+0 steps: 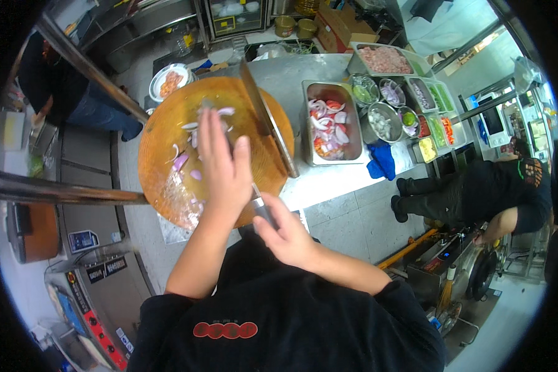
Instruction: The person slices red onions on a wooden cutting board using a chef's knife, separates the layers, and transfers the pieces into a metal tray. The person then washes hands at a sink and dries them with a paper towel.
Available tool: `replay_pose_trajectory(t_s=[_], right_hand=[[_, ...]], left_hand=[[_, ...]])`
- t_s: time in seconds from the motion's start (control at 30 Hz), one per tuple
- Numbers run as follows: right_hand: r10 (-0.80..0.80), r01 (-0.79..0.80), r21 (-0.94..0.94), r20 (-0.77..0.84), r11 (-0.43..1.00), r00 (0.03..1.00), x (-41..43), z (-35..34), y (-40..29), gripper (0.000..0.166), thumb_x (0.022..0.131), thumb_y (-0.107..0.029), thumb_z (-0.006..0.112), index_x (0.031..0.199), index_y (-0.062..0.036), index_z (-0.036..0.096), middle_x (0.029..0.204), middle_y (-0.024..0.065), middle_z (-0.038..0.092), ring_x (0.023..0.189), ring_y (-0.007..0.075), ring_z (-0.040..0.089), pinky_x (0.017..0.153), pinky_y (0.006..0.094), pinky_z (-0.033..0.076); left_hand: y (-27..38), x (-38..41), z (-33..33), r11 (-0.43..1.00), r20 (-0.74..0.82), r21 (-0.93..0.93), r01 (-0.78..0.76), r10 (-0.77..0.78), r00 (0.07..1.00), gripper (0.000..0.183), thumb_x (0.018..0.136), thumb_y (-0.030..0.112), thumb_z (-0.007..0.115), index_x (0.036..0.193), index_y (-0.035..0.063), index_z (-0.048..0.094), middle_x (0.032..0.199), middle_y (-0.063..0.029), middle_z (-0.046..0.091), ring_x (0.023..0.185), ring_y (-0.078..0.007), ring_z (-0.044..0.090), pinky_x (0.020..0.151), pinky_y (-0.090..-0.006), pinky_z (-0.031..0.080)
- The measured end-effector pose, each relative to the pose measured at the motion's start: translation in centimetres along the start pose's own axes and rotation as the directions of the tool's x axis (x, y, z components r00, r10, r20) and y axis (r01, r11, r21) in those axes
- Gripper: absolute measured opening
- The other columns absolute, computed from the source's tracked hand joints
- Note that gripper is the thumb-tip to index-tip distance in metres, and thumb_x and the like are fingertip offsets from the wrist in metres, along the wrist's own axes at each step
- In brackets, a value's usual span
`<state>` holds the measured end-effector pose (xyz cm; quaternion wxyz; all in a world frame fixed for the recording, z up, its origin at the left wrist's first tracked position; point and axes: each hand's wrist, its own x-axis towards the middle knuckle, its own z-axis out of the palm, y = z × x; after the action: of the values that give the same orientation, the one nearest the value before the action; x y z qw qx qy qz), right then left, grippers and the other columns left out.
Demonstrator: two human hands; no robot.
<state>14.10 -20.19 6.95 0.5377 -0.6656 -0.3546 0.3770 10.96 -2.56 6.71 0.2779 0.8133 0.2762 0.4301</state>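
Observation:
A round wooden chopping block (pixel 167 125) lies before me, wet and strewn with pieces of red onion (pixel 180 162). Over its middle my left hand (pixel 225 162) is held flat, fingers extended and thumb apart, with nothing seen gripped in it. My right hand (pixel 283 232) is closed around the handle of a knife (pixel 263 211) at the block's near edge; most of its blade is hidden behind my left hand. A large cleaver-like blade (pixel 267 116) rests along the block's right side. To the right stands a steel pan (pixel 357 139) with sliced onion and tomato (pixel 328 123).
Right of the pan are a steel bowl of chopped onion (pixel 382 122), a tray of raw meat (pixel 385 59), several small containers and a blue cloth (pixel 380 160). A plate of meat (pixel 169 83) stands behind the block. One person (pixel 474 190) is at the right, another (pixel 74 88) at the left.

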Motion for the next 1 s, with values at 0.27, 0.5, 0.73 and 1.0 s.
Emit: replay_pose_trajectory(t_s=[0.27, 0.5, 0.73, 1.0], right_hand=[[0.202, -0.187, 0.078, -0.366, 0.979, 0.908, -0.1, -13.4, -0.4, 0.045, 0.101, -0.017, 0.059, 0.140, 0.0022, 0.047, 0.079, 0.0072, 0.061, 0.067, 0.0125, 0.061, 0.060, 0.0306, 0.050], [0.208, -0.379, -0.508, -0.362, 0.773, 0.909, 0.2, -21.4, 2.9, 0.039, 0.095, -0.017, 0.061, 0.128, 0.0036, 0.058, 0.095, 0.0328, 0.068, 0.093, 0.0498, 0.065, 0.081, 0.0492, 0.052], [0.143, -0.364, -0.496, -0.428, 0.788, 0.893, -2.3, -22.2, 1.0, 0.039, 0.098, -0.012, 0.059, 0.134, 0.0021, 0.056, 0.077, 0.0206, 0.066, 0.068, 0.0306, 0.065, 0.065, 0.0410, 0.049], [0.263, -0.343, -0.197, -0.344, 0.918, 0.901, -2.1, -18.4, -1.5, 0.041, 0.100, -0.011, 0.058, 0.139, -0.0005, 0.053, 0.072, -0.0016, 0.051, 0.056, 0.0048, 0.046, 0.049, 0.0241, 0.037]], left_hand=[[8.8, 5.2, 17.2, 0.985, 0.222, -0.117, -0.129, 0.153, 0.963, 0.061, 0.103, 0.030, 0.053, 0.147, -0.0098, 0.040, 0.156, -0.0307, 0.035, 0.147, -0.0450, 0.032, 0.122, -0.0510, 0.024], [5.2, 2.3, 24.2, 0.981, 0.444, 0.163, -0.103, 0.020, 0.896, 0.067, 0.102, 0.036, 0.052, 0.149, -0.0081, 0.037, 0.155, -0.0337, 0.034, 0.147, -0.0484, 0.029, 0.123, -0.0537, 0.019], [1.6, 3.5, 6.9, 0.933, 0.056, -0.041, -0.358, 0.360, 0.931, 0.037, 0.090, 0.015, 0.065, 0.124, 0.0040, 0.064, 0.133, -0.0175, 0.059, 0.133, -0.0386, 0.050, 0.116, -0.0529, 0.034], [-15.8, 5.6, -3.1, 0.835, 0.450, 0.550, 0.016, -0.312, 0.836, 0.051, 0.090, 0.028, 0.070, 0.133, 0.0026, 0.059, 0.132, -0.0212, 0.055, 0.122, -0.0384, 0.052, 0.104, -0.0423, 0.044]])
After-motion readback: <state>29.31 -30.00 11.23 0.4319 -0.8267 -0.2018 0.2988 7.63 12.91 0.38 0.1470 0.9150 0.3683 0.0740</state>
